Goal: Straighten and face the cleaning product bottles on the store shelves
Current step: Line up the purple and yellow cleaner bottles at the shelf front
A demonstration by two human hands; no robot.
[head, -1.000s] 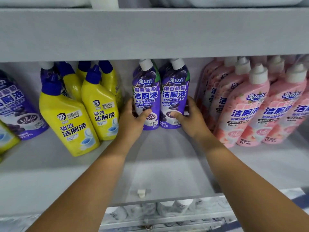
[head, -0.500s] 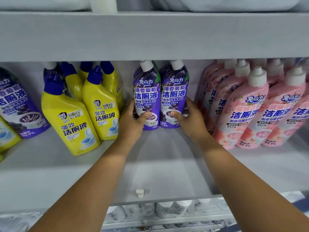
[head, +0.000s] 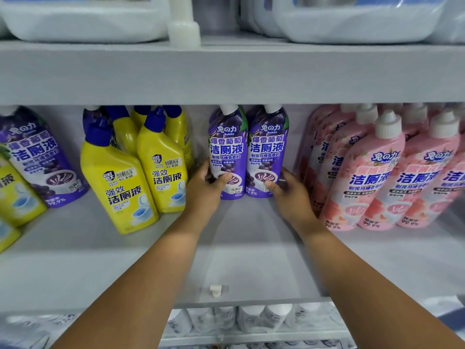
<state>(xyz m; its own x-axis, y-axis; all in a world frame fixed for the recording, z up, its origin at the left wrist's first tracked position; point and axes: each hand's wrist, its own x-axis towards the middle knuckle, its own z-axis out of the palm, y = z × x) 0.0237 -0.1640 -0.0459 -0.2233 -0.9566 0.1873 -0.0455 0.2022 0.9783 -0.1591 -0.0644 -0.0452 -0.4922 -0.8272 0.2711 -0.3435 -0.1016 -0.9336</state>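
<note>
A grey store shelf [head: 251, 253] runs across the head view, with white jugs [head: 83, 21] on the shelf above. At the middle back stand two purple bottles side by side, upright, labels facing out. The left hand [head: 205, 190] grips the left purple bottle [head: 226, 152] low down, fingers curled round its side and thumb across the label. The right hand [head: 289, 192] holds the right purple bottle [head: 266, 152] the same way. Yellow bottles [head: 120, 187] lean to the left of them, pink bottles [head: 372, 177] lean to the right.
</note>
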